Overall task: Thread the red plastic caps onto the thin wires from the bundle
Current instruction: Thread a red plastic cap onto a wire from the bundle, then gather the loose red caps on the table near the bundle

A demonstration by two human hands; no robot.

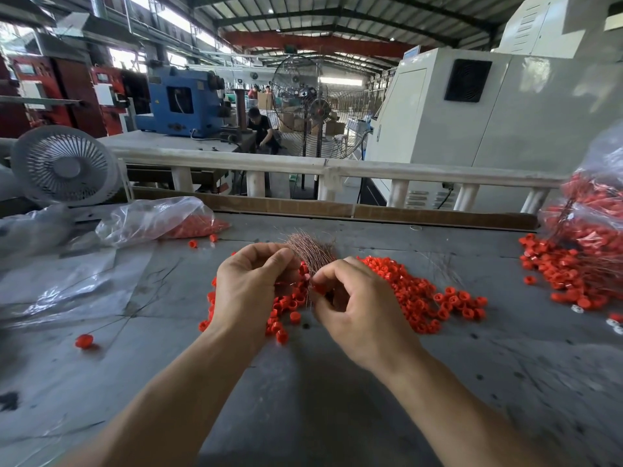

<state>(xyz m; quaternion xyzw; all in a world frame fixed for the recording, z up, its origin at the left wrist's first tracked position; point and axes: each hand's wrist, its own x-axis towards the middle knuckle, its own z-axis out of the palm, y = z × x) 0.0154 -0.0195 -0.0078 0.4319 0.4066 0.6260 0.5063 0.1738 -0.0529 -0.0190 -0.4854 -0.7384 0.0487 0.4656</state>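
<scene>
A bundle of thin copper-coloured wires [312, 251] fans upward between my two hands over the grey table [303, 399]. My left hand [251, 288] has its fingers curled round the bundle's lower part. My right hand [357, 305] pinches a red cap [319, 288] between thumb and forefinger, close against the wires. A heap of loose red caps [414, 294] lies on the table under and to the right of my hands.
A clear bag with red caps [158, 220] lies at the back left beside a small white fan [64, 166]. Another pile of caps on wires [569, 271] spills from a bag at the far right. One capped wire [84, 341] and crumpled plastic sheets lie at the left.
</scene>
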